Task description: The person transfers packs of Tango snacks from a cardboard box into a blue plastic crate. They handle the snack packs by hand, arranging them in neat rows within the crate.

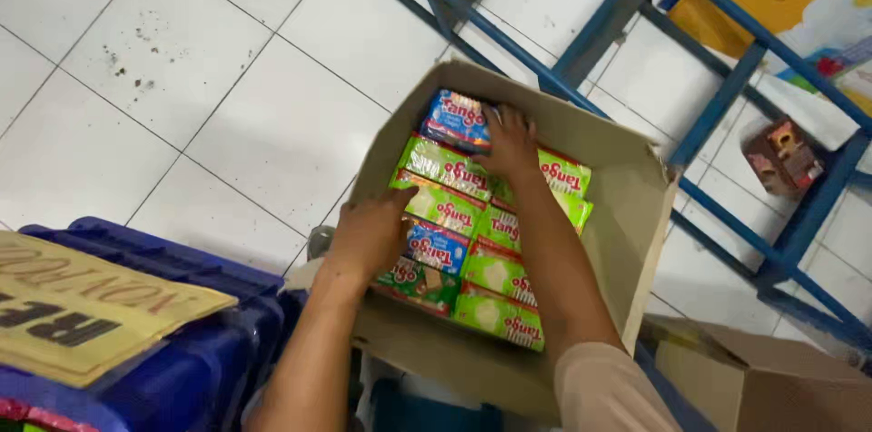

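White tiled floor (227, 96) underfoot, scuffed with a few dark specks near the upper left. On it stands a blue metal rack frame (727, 114), its bars crossing the tiles. A small brown and orange carton (783, 156) lies on the tiles inside that frame. At the lower right a plain cardboard box (772, 377) sits on the floor, just beside the frame's foot.

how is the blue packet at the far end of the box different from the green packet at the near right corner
The blue packet has a blue and red wrapper; the green packet is light green with a pale picture. The blue packet lies at the far end of the cardboard box with the right hand touching it; the green packet lies at the near end, touched by no hand. Both are flat snack packets lying in the same box.
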